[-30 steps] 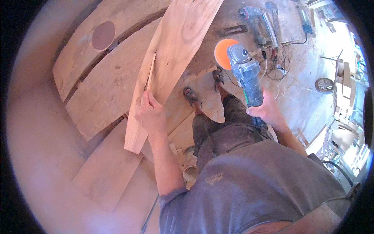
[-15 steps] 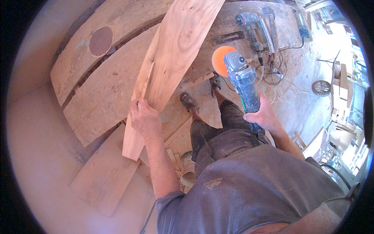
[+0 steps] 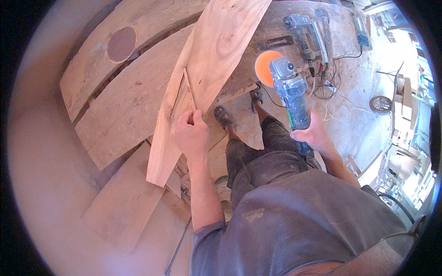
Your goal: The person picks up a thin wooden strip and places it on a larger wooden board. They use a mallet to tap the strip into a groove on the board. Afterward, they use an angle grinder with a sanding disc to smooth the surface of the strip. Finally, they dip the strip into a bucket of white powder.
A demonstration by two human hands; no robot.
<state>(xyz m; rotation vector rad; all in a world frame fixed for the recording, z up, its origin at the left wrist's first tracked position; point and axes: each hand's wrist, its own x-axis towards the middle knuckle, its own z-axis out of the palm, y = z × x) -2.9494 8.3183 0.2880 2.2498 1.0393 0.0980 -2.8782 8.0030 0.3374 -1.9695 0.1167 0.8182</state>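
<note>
A long pale wooden board (image 3: 225, 43) with curved edges lies slantwise over the bench planks. On its face, toward the near end, rests a thin wooden strip (image 3: 189, 83). My left hand (image 3: 191, 136) is closed in a pinch at the strip's near end, which the fingers partly hide. The wrist lies over the board's right edge. In my right hand (image 3: 312, 133) I grip an angle grinder (image 3: 293, 99) by its dark body. Its round orange disc (image 3: 265, 69) points up and away from me, apart from the board.
A brown round sanding disc (image 3: 122, 44) lies on the wide bench planks (image 3: 133, 94) at left. More power tools (image 3: 307, 39) and tangled cords sit at the back right. A bucket (image 3: 223, 188) stands by my legs. Farther right are a small wheel (image 3: 380, 104) and stacked wood (image 3: 405, 99).
My left hand has moved right across the board, and the strip's near end has swung right with it. The grinder has shifted slightly right in my right hand.
</note>
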